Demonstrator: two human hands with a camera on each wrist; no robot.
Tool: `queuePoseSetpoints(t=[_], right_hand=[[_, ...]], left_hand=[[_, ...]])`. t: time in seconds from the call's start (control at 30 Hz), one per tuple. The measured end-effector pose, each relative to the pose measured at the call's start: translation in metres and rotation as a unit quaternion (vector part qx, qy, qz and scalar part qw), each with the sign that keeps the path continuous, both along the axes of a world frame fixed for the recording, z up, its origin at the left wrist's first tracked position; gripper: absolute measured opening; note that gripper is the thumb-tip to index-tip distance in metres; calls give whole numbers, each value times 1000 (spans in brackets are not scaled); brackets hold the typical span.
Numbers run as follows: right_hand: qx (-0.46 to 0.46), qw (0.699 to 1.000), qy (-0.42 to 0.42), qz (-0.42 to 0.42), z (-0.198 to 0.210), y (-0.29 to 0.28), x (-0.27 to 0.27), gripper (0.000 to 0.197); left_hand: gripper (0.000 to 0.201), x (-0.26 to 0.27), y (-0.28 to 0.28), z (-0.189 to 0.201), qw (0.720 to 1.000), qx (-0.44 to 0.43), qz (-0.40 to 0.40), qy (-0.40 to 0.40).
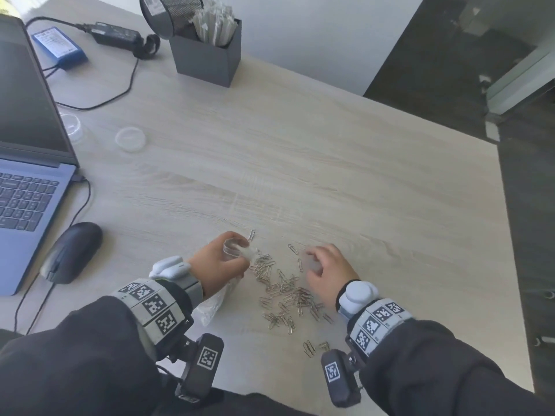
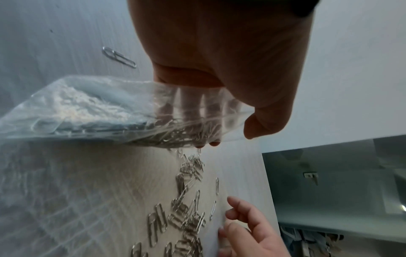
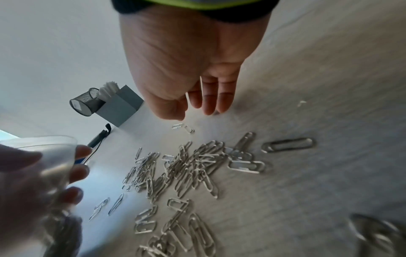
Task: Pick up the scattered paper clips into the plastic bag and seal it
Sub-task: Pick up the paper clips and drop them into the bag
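Several silver paper clips (image 1: 282,292) lie scattered on the light wooden table (image 1: 330,175) between my hands. My left hand (image 1: 237,250) grips the mouth of the clear plastic bag (image 1: 213,307) and holds it open at the left edge of the pile. The bag (image 2: 87,111) hangs below that hand (image 2: 230,137), with clips (image 2: 175,133) bunched inside. My right hand (image 1: 318,262) hovers over the far right of the pile, fingers loosely curled. In the right wrist view the right hand (image 3: 197,111) holds nothing I can see. A single clip (image 1: 251,235) lies beyond the bag.
An open laptop (image 1: 27,175) and black mouse (image 1: 72,250) sit at the left. A dark box of sticks (image 1: 207,58), a tipped mesh cup (image 1: 171,13), a charger (image 1: 117,34) and clear lids (image 1: 130,139) stand further back. The table's right edge (image 1: 510,265) drops to dark floor.
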State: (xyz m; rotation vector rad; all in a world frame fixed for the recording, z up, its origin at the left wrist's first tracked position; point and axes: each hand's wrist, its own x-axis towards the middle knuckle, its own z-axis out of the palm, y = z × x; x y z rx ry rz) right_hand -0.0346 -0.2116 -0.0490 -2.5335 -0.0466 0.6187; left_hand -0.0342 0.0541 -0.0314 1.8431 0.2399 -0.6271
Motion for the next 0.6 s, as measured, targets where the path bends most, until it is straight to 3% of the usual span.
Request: queuePoseSetpoints(t=[0.1, 0.27, 0.4, 0.5, 0.6], right_hand=[[-30, 998, 5, 51, -3, 10, 9, 46], [-17, 987, 16, 161, -1, 27, 5, 30], [8, 995, -20, 97, -2, 36, 22, 28], [-38, 997, -25, 62, -3, 54, 41, 36], [-85, 992, -15, 91, -2, 77, 51, 32]], left_hand=[[31, 3, 14, 5, 999, -22, 47, 16], [28, 9, 32, 14, 992, -52, 109, 47], [32, 8, 53, 20, 986, -56, 144, 60], [36, 7, 69, 25, 985, -48, 152, 63], [36, 4, 85, 25, 984, -35, 166, 62]])
